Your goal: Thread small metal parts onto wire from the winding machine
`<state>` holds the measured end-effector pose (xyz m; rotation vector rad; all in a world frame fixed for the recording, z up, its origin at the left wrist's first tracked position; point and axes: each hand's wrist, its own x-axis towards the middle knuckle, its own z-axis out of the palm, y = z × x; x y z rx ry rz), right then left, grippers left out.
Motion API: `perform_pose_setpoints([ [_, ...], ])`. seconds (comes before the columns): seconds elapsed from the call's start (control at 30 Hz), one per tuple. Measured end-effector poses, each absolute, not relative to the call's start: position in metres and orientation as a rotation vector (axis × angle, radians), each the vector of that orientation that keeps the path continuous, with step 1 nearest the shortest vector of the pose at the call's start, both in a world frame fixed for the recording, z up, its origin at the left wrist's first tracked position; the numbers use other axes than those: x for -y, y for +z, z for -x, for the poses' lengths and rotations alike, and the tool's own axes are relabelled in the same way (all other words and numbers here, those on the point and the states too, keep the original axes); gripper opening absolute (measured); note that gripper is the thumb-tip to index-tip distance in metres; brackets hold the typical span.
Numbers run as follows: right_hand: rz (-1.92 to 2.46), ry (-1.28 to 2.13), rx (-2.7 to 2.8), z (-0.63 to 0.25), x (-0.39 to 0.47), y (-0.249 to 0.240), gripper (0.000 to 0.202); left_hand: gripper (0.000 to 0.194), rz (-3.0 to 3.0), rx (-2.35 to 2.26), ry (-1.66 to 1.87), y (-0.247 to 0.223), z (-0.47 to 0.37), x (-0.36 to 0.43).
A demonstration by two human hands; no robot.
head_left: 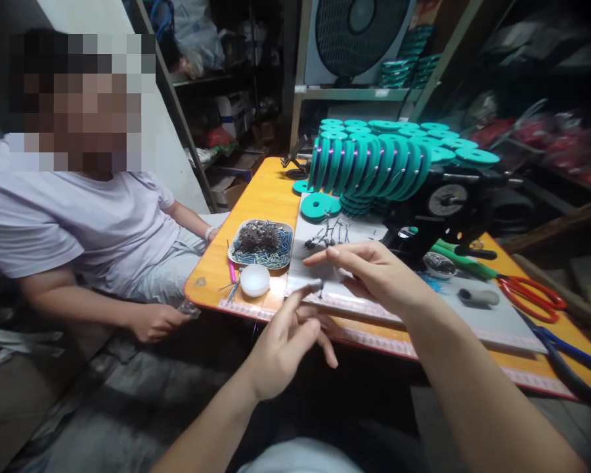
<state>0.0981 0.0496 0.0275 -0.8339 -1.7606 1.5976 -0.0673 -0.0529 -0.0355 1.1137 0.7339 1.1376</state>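
Observation:
My left hand (288, 345) hovers at the table's front edge, fingers apart, with a grey cover or wrap on its index fingertip. A tiny dark piece shows beside that fingertip; I cannot tell whether it is held. Over the grey board (517, 328), my right hand (379, 276) has its index finger stretched out and its other fingers partly hidden below. Just past it lie several small dark parts with wire-like stems (328, 233). Behind them, a row of teal spools (369, 167) sits on a black winding device (438, 203).
Left on the yellow table (270, 180) are a tray of small metal pieces (263, 246) and a white round cup (255, 280). Red-handled scissors (532, 299), blue-handled pliers (576, 358) and a grey tube (477, 297) lie right. A person (113, 243) sits at left.

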Motion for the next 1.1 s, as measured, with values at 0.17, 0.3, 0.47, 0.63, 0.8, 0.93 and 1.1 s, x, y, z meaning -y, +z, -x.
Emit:
perform_pose_setpoints([
  [0.17,0.835,1.402,2.093,-0.102,-0.054,0.045,0.045,0.026,-0.965,-0.628,1.104,-0.017,0.059,0.016],
  [0.3,0.845,1.309,2.206,-0.104,-0.057,0.048,0.047,0.033,-0.913,-0.572,1.129,-0.014,0.055,0.003],
  [0.47,0.862,1.549,1.876,-0.103,-0.063,0.042,0.042,0.03,-0.874,-0.56,1.134,-0.012,0.055,0.001],
  [0.63,0.587,2.062,1.416,-0.098,-0.071,0.044,0.036,0.031,-0.923,-0.586,1.165,-0.01,0.056,0.002],
  [0.8,0.575,2.198,1.191,-0.083,-0.071,0.049,0.033,0.036,-0.925,-0.627,1.337,-0.015,0.05,0.001],
  [0.93,0.578,2.133,1.077,-0.067,-0.07,0.05,0.046,0.037,-0.894,-0.625,1.444,-0.014,0.044,0.002],
  [1.1,0.594,2.05,0.981,-0.057,-0.07,0.051,0.05,0.037,-0.837,-0.585,1.422,-0.011,0.046,0.008],
])
